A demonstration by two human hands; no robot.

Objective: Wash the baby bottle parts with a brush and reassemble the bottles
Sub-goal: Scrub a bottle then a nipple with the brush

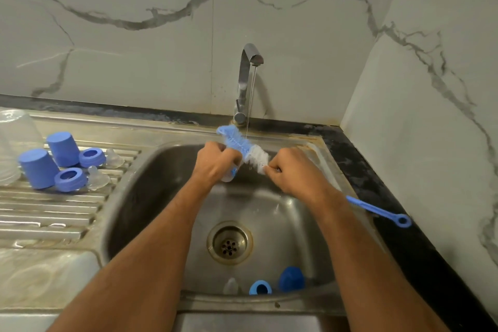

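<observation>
1. Left hand: grip curled around a clear bottle part, held over the sink.
2. Right hand: grip clamped on the brush; bristles under the tap stream, handle trailing over the dark worktop.
3. Draining board: two blue caps, two blue rings, clear teats.
4. Sink bottom, near edge: blue cap, blue ring, clear teat.

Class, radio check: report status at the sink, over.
Left hand grips clear bottle; right hand grips brush under running tap. Three parts unwashed in sink. Nothing in the way.
</observation>
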